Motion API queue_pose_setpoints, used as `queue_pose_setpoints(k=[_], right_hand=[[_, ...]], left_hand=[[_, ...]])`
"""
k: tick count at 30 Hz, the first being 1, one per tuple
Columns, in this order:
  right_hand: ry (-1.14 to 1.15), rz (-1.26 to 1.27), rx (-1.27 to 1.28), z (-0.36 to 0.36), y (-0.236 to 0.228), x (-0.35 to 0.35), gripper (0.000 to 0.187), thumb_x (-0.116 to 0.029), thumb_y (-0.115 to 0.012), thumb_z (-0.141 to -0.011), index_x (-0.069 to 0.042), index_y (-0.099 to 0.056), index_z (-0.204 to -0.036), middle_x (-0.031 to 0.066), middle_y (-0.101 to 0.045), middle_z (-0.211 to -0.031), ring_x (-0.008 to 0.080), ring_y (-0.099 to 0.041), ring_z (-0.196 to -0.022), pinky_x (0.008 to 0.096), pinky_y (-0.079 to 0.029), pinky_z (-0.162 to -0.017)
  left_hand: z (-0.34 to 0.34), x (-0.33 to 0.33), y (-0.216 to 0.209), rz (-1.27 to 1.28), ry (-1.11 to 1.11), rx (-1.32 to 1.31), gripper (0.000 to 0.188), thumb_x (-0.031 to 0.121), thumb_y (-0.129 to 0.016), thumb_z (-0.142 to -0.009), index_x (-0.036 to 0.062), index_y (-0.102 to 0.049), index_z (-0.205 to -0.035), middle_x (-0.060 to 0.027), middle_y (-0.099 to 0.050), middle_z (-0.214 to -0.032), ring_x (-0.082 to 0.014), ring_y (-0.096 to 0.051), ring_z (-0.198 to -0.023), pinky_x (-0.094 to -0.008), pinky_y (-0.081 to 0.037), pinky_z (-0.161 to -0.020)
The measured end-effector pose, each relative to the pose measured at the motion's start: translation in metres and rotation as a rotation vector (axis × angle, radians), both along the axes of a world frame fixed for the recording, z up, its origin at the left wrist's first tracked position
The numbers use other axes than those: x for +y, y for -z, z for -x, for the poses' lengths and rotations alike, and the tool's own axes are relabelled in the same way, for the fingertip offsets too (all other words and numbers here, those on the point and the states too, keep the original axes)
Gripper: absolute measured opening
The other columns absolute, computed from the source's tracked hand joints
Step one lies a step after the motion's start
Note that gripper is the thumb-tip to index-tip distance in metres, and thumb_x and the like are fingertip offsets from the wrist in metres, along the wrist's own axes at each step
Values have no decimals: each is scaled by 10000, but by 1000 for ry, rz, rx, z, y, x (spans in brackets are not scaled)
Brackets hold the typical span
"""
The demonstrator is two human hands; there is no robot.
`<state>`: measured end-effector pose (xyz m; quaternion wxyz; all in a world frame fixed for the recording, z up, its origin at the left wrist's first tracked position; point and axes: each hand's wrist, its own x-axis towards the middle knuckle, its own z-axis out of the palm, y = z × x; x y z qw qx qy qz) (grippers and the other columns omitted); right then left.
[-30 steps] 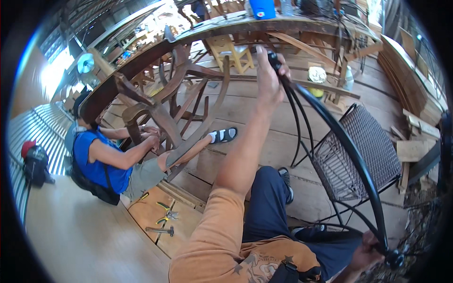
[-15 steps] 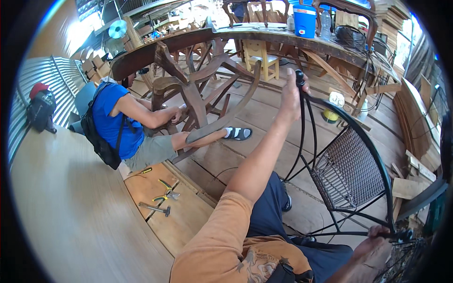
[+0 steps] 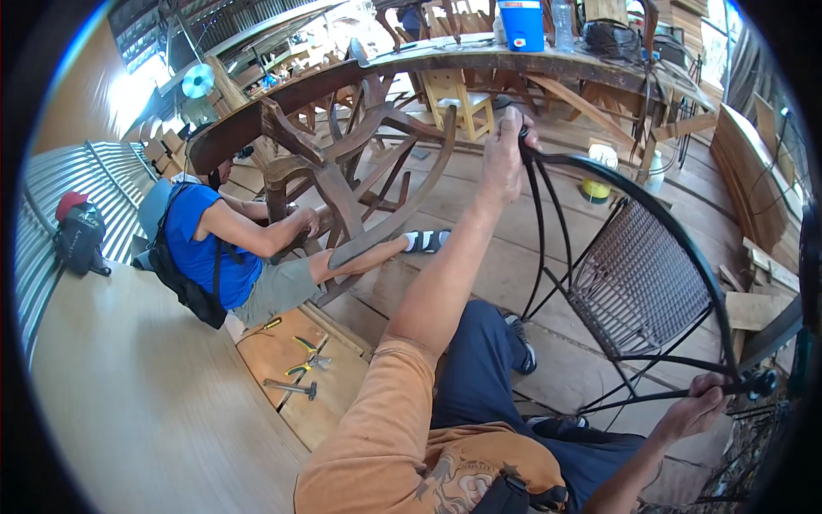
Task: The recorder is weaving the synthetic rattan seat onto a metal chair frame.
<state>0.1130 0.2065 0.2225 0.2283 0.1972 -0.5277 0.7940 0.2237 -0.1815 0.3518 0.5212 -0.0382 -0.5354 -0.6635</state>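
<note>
A chair with a black curved frame and a woven brown panel (image 3: 638, 287) is held up, tilted, in front of me on the right. My left hand (image 3: 507, 158), arm stretched out, is closed round the far end of its frame near a rounded black tip. Lower right, my right hand (image 3: 695, 409) grips the near end of the same frame, beside another dark rounded tip (image 3: 759, 384). Thin black legs and braces run under the woven panel; some of them are hidden behind it.
At left, a seated person in blue (image 3: 218, 257) works at a large upturned wooden frame (image 3: 342, 184). Pliers (image 3: 310, 355) and a hammer (image 3: 291, 388) lie on a wooden board. A workbench (image 3: 479, 62) with a blue cooler (image 3: 522, 26) stands behind; wood planks (image 3: 753, 180) lean at right.
The chair has tipped a little, its woven panel showing at a different slant. My right hand has risen with its end of the frame. The whole view has shifted slightly.
</note>
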Motion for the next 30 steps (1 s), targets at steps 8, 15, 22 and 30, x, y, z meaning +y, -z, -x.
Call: queue_pose_setpoints(k=[8,15,22,30], right_hand=[[180,-233,-81,152,0,18,463,-402,-398,-971,26,-561,-1039,59,-537,-880,151,-471,-788,265,-389,-753],[-69,-353,-93,289,16,18,416,-391,-322,-980,-46,-496,-826,22,-472,-750,141,-436,-719,278,-352,-709],[-177,-97,-245,270,-12,-26,362,-348,-345,-988,-72,-579,-1001,-32,-438,-708,95,-400,-655,238,-344,-623],[15,82,-206,319,-14,34,519,-447,-392,-961,16,-611,-1046,15,-526,-751,115,-460,-682,247,-368,-657]], left_hand=[[24,47,-1,-10,10,-61,375,462,-522,-903,88,-528,-885,14,-489,-707,-76,-460,-673,-229,-392,-608],[43,77,3,100,-85,-153,340,393,-479,-941,57,-530,-961,7,-479,-759,-91,-467,-726,-259,-384,-692],[43,96,5,213,-265,-182,316,373,-427,-966,68,-502,-933,0,-465,-737,-126,-484,-738,-276,-390,-690],[91,187,-11,548,-272,-28,262,291,-544,-924,36,-495,-886,-11,-506,-758,-82,-482,-655,-223,-415,-607]])
